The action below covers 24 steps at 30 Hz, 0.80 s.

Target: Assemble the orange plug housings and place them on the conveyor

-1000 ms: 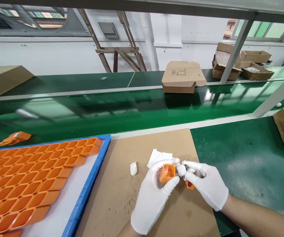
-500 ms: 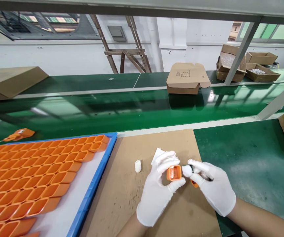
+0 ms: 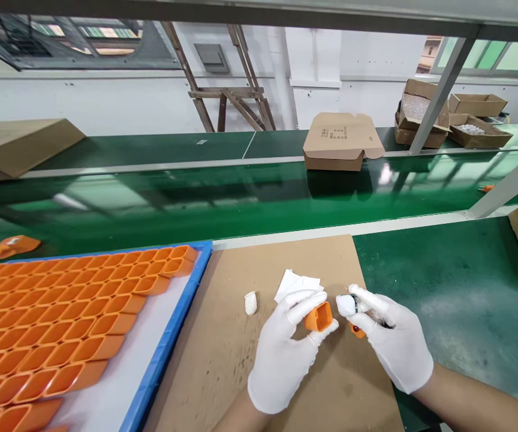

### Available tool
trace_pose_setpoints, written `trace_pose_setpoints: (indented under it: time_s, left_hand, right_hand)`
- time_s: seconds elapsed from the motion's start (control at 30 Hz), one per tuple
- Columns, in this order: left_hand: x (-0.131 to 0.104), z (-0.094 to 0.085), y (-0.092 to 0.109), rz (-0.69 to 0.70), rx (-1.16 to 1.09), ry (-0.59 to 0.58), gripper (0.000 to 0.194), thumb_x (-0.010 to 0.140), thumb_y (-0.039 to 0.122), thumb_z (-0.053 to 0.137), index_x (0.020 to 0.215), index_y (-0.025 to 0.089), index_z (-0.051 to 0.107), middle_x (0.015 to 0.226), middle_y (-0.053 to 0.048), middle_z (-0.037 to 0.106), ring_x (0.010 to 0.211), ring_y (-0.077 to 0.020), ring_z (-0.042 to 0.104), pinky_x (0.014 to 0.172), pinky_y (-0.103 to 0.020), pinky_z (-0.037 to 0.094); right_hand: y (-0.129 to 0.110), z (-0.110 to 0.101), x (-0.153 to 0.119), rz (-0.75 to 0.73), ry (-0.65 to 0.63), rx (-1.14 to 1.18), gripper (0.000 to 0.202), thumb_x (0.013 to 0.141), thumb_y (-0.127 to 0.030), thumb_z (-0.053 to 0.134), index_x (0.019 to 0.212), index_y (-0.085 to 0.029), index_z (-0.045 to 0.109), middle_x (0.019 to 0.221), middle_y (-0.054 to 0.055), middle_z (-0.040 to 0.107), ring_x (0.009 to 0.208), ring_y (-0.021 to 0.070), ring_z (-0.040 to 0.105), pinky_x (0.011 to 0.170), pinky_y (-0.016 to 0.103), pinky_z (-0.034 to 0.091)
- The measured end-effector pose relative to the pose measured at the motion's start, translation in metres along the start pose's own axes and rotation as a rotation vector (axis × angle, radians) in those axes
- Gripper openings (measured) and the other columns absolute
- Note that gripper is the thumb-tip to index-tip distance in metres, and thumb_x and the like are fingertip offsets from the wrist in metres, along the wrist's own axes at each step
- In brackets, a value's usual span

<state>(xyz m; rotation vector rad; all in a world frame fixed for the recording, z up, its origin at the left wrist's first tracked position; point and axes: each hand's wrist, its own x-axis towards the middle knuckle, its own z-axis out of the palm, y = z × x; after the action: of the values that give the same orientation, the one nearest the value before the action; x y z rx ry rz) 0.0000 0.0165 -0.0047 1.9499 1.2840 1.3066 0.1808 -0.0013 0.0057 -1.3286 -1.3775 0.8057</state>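
My left hand (image 3: 286,354), in a white glove, grips a small orange plastic housing (image 3: 318,317) between thumb and fingers. Its square hollow mouth is turned toward my right hand. My gloved right hand (image 3: 394,336) pinches a small white-headed piece (image 3: 346,305) with a dark part behind it; the fingers cover most of it. The white head is close to the housing, with a gap between them. Under my right fingers shows part of another orange piece (image 3: 357,330). White paper sheets (image 3: 295,284) lie behind my left hand, and a small white wad (image 3: 250,303) lies left of it.
A cardboard sheet (image 3: 209,360) covers the bench before me. At left, a blue-rimmed tray (image 3: 169,336) holds rows of orange housings (image 3: 83,324). Beyond runs a green conveyor (image 3: 241,204) carrying orange parts (image 3: 11,246). A carton (image 3: 344,138) stands behind; a metal post (image 3: 511,180) rises at right.
My left hand has tilted the orange housing so its side shows and its mouth faces right. The white-headed piece has moved slightly right and turned. An orange part on the conveyor has shifted left.
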Motion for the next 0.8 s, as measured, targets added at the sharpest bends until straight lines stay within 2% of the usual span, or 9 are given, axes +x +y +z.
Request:
trace_pose_setpoints:
  time_s: [0.13,0.23,0.3,0.63,0.8]
  left_hand:
    - [-0.0014,-0.0003,-0.0015,0.023,0.03,-0.028,0.038,0.079,0.013,0.072,0.112,0.03,0.065,0.108,-0.003,0.068,0.096,-0.02,0.067,0.084,-0.033,0.058]
    - [-0.0022,-0.001,-0.0029,0.043,0.055,-0.053,0.043,0.078,0.007,0.068,0.114,0.03,0.065,0.108,-0.003,0.067,0.097,-0.0198,0.067,0.081,-0.031,0.058]
    - [-0.0025,-0.0016,-0.0035,0.047,0.074,-0.054,0.045,0.076,0.004,0.066,0.114,0.03,0.065,0.107,-0.003,0.067,0.096,-0.0197,0.067,0.08,-0.03,0.058]
    - [-0.0042,-0.0025,-0.004,0.089,0.13,-0.083,0.042,0.079,0.005,0.062,0.114,0.029,0.065,0.107,-0.003,0.066,0.097,-0.0188,0.066,0.084,-0.029,0.056]
    - [-0.0066,-0.0022,-0.0045,0.105,0.146,-0.097,0.04,0.08,0.006,0.061,0.113,0.028,0.065,0.106,-0.003,0.065,0.094,-0.0182,0.066,0.081,-0.028,0.057]
  right_hand:
    - [0.0017,0.0015,-0.0047,-0.15,-0.072,-0.035,0.048,0.08,-0.007,0.061,0.118,-0.035,0.068,0.07,-0.005,0.062,0.055,0.0095,0.055,0.052,0.019,0.047]
    - [0.0033,0.0027,-0.0067,-0.315,-0.113,-0.064,0.054,0.086,-0.005,0.058,0.128,-0.038,0.06,0.073,-0.005,0.062,0.058,0.0101,0.054,0.056,0.02,0.047]
    - [0.004,0.0029,-0.0068,-0.37,-0.131,-0.09,0.054,0.089,-0.006,0.056,0.132,-0.038,0.055,0.075,-0.004,0.061,0.06,0.0105,0.054,0.058,0.021,0.047]
    - [0.0019,0.0022,-0.0055,-0.423,-0.146,-0.139,0.047,0.095,-0.01,0.053,0.135,-0.035,0.051,0.077,-0.003,0.061,0.061,0.0106,0.054,0.057,0.02,0.044]
    - [0.0058,0.0025,-0.0075,-0.435,-0.137,-0.199,0.045,0.096,-0.013,0.053,0.135,-0.033,0.049,0.076,-0.002,0.06,0.06,0.0117,0.051,0.058,0.022,0.043]
